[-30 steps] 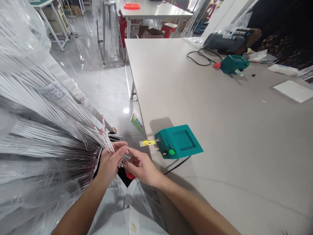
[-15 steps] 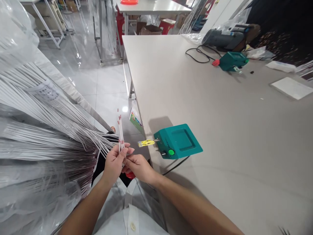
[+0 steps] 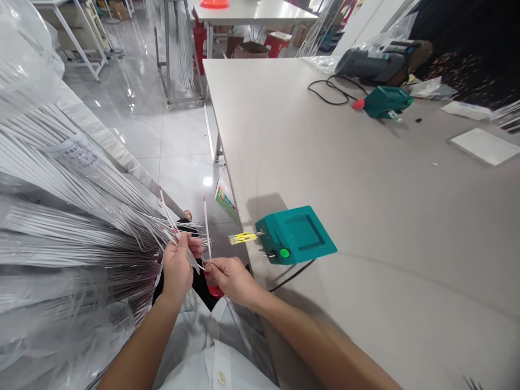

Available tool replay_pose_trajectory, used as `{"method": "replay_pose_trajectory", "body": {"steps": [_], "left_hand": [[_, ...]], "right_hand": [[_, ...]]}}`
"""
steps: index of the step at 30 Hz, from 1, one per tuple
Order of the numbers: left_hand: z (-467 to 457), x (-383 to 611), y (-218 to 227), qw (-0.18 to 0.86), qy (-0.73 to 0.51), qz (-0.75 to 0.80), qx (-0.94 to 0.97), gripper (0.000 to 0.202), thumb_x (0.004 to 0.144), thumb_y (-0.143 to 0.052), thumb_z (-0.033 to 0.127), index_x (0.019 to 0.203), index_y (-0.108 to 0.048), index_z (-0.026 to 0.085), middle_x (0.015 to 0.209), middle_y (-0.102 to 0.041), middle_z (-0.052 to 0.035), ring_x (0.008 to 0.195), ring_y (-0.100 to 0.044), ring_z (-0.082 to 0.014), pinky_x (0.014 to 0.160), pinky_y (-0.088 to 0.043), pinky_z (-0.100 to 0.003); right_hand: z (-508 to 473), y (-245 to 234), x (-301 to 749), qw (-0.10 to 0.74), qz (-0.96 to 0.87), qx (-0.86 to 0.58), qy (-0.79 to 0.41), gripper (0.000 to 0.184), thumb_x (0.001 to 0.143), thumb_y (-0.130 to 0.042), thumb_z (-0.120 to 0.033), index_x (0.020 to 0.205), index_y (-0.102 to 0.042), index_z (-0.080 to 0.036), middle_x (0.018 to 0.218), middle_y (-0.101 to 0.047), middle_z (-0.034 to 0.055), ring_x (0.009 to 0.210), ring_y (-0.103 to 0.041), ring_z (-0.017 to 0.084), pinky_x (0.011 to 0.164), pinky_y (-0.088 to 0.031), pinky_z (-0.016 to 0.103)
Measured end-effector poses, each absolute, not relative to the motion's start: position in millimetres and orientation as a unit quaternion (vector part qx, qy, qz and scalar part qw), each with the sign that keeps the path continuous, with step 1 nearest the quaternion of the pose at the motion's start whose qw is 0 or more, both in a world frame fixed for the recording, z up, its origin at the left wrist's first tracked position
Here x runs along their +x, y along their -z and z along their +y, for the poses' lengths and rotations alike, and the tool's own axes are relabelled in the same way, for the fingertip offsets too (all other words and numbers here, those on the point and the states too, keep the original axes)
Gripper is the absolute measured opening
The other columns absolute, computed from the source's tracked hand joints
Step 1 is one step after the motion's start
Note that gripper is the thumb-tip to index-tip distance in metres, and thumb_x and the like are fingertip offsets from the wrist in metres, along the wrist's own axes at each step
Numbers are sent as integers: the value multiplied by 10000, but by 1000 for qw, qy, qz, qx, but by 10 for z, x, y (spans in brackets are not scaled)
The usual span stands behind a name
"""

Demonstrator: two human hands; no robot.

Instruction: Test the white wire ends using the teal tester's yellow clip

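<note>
My left hand (image 3: 181, 260) is closed around several thin white wires (image 3: 168, 214) with reddish tips, which fan up and to the left. Between thumb and fingers, my right hand (image 3: 227, 276) pinches one white wire (image 3: 206, 227) that stands nearly upright with a red tip. The two hands are close together in front of my body, left of the table edge. Just right of them, a teal box-shaped device (image 3: 298, 235) with a green knob sits at the table's edge. A yellow-wrapped piece (image 3: 242, 237) sticks out from its left side.
Large bundles of white wires (image 3: 73, 227), partly under clear plastic, fill the left side. The grey table (image 3: 365, 179) stretches to the right. A second teal device (image 3: 388, 102), a black cable (image 3: 331, 92) and a white pad (image 3: 486, 146) lie toward its far right.
My hands have moved slightly apart. The left hand has shifted left with its wires, now fanned out; one wire is separated and stands upright in my right hand.
</note>
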State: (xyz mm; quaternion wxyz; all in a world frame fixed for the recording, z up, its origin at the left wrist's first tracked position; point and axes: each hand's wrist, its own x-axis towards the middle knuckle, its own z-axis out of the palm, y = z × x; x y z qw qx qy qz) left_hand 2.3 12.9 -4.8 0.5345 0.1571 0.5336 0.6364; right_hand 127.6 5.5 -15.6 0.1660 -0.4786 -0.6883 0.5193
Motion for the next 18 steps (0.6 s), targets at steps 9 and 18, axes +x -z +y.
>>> {"method": "replay_pose_trajectory", "body": {"steps": [9, 18], "left_hand": [[136, -82, -203, 552, -610, 515, 241, 200, 713, -661, 273, 839, -670, 117, 660, -657, -36, 372, -347, -5, 345, -233, -156], [-5, -41, -127, 519, -558, 586, 276, 130, 625, -730, 245, 711, -687, 158, 596, -671, -7, 439, -478, -48, 401, -347, -150]], "right_hand": [[33, 83, 1251, 28, -792, -433, -430, 287, 835, -432, -176, 601, -599, -158, 582, -608, 20, 519, -510, 100, 503, -292, 206], [28, -92, 1357, 400, -695, -463, -377, 232, 840, -452, -186, 1015, -606, -192, 936, -641, 78, 853, -584, 159, 762, -466, 287]]}}
